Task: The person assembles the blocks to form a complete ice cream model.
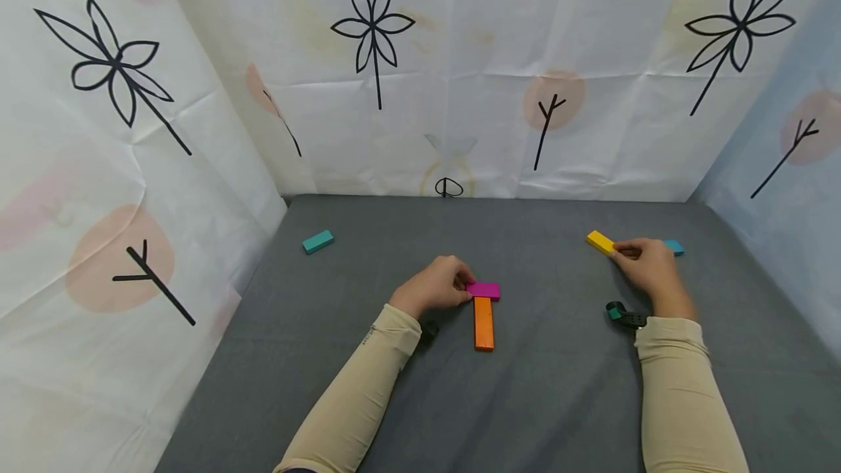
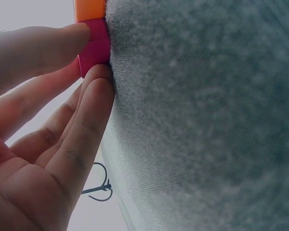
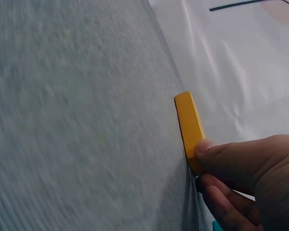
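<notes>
In the head view my left hand (image 1: 439,285) pinches the left end of a magenta block (image 1: 485,290), which lies crosswise at the far end of an orange block (image 1: 483,327). Together the two form a T on the cloth. The left wrist view shows thumb and fingers on either side of the magenta block (image 2: 94,50), with the orange block (image 2: 90,8) touching it. Over on the right, my right hand (image 1: 647,268) holds the near end of a yellow block (image 1: 599,241) between thumb and fingers. That yellow block (image 3: 189,127) appears at the cloth's surface in the right wrist view.
A blue block (image 1: 674,247) lies just beyond the right hand, partly hidden by it. At the back left sits a teal block (image 1: 318,241). Grey cloth (image 1: 558,400) covers the table, and white sheets with drawn flowers (image 1: 447,115) stand around it.
</notes>
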`<state>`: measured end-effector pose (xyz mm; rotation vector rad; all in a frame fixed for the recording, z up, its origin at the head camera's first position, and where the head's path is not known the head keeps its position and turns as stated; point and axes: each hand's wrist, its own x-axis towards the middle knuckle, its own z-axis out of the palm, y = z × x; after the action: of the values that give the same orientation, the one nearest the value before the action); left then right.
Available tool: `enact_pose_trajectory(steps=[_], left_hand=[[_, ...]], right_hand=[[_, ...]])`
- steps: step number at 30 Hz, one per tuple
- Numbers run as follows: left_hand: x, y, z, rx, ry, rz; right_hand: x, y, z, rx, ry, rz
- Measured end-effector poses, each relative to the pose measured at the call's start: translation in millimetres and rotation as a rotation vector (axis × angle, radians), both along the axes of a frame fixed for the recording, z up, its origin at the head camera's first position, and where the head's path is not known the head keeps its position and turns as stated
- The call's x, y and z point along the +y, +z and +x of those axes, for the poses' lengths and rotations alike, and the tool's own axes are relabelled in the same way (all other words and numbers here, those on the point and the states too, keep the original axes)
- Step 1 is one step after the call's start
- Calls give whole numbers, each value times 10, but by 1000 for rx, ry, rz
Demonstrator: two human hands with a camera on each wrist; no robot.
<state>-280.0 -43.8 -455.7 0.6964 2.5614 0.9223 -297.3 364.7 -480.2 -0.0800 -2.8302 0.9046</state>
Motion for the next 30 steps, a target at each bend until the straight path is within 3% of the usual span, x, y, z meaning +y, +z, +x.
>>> enact_pose_trajectory(steps=[14, 30], left_hand=[[-5, -12, -7, 3, -6, 5], [-11, 2, -1, -10, -3, 21]], right_hand=[[-257, -15, -108, 12, 107, 25], [-671, 49, -119, 17, 230, 18]])
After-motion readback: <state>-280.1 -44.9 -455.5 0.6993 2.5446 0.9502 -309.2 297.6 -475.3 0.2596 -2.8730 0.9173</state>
